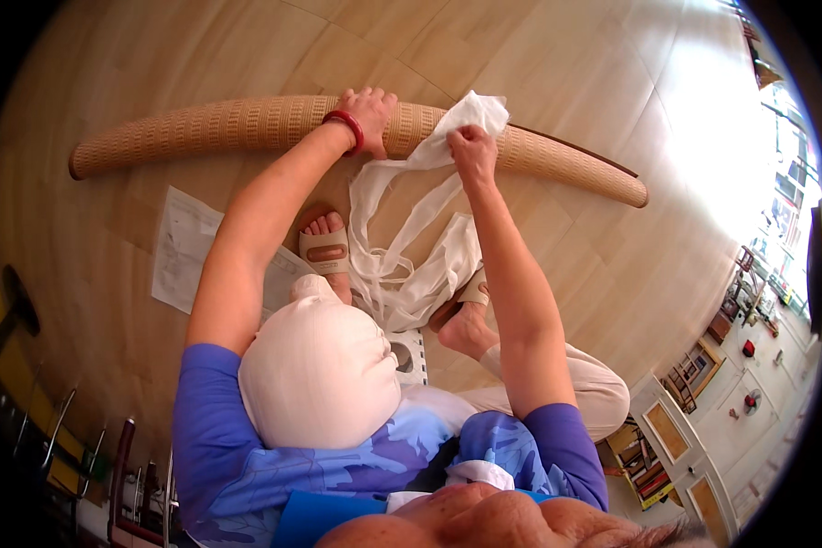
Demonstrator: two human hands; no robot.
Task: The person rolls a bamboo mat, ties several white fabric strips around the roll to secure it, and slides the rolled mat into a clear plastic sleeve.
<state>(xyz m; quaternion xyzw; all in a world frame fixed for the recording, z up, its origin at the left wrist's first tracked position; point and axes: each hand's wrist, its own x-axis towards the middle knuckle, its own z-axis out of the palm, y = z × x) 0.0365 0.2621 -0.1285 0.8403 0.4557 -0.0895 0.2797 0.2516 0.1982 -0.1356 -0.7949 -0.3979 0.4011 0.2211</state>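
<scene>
A long rolled woven mat (219,128), tan in colour, lies across the wooden floor in front of me. My left hand (371,111), with a red bangle on its wrist, presses down on the roll near its middle. My right hand (472,152) is closed on a white strip of cloth (411,247) just in front of the roll. One end of the cloth bunches over the roll above that hand. The rest trails down in loops toward my sandalled feet. A white stuffed cloth bundle (320,374) rests on my lap.
A printed paper sheet (184,248) lies on the floor to the left of my feet. A small white stool (413,354) shows under me. Chair legs stand at the lower left. Wooden cabinets and shelves line the right side of the room.
</scene>
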